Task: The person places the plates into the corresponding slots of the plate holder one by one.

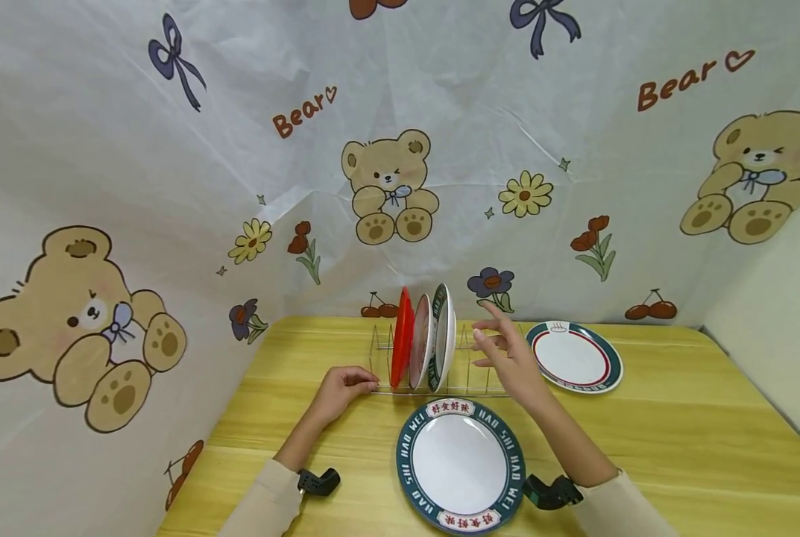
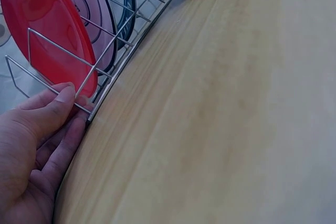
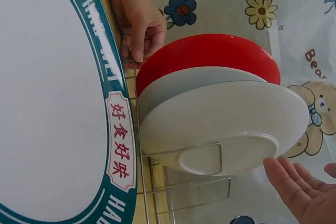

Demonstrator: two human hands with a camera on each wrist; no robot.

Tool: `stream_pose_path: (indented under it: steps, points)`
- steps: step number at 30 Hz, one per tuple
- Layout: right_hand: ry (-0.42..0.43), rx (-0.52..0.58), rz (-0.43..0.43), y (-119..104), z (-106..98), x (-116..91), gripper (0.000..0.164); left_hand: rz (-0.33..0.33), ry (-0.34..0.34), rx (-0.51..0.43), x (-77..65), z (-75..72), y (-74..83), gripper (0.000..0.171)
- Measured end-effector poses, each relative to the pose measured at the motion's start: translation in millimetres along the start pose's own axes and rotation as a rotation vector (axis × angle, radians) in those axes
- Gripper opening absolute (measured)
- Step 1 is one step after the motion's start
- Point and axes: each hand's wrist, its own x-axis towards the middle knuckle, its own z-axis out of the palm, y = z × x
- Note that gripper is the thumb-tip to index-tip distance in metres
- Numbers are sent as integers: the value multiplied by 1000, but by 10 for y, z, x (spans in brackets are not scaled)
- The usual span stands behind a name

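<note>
A wire dish rack (image 1: 476, 394) holds three plates on edge: a red plate (image 1: 402, 339), a pink plate (image 1: 420, 347) and a white plate with a green patterned rim (image 1: 449, 335). At the rack's left end, my left hand (image 1: 341, 391) pinches the wire between thumb and fingers, close beside the red plate in the left wrist view. My right hand (image 1: 512, 364), fingers loosely extended and holding nothing, hovers over the rack's right part. In the right wrist view its fingertips (image 3: 272, 166) are near the white plate's back (image 3: 226, 116).
A large green-rimmed plate (image 1: 460, 462) with lettering lies flat in front of the rack. Another plate (image 1: 574, 358) with green and red rings lies to the right. Behind the wooden table (image 1: 681, 432) hangs a bear-print cloth (image 1: 460, 97).
</note>
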Motion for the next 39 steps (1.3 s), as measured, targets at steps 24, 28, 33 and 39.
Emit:
stream_pose_path:
  steps: [24, 28, 33, 39]
  points:
    - [72, -162, -18, 392, -1156, -42, 57, 2, 0, 10, 5, -48, -7, 7]
    - [85, -196, -2, 521, -1398, -72, 58, -8, -4, 7, 8, -38, -17, 7]
    - [120, -265, 102, 620, -1644, -151, 61, 3, -5, 5, 10, -33, -11, 7]
    - [165, -354, 174, 776, -1897, -231, 61, 6, -5, -7, 10, -12, -19, 7]
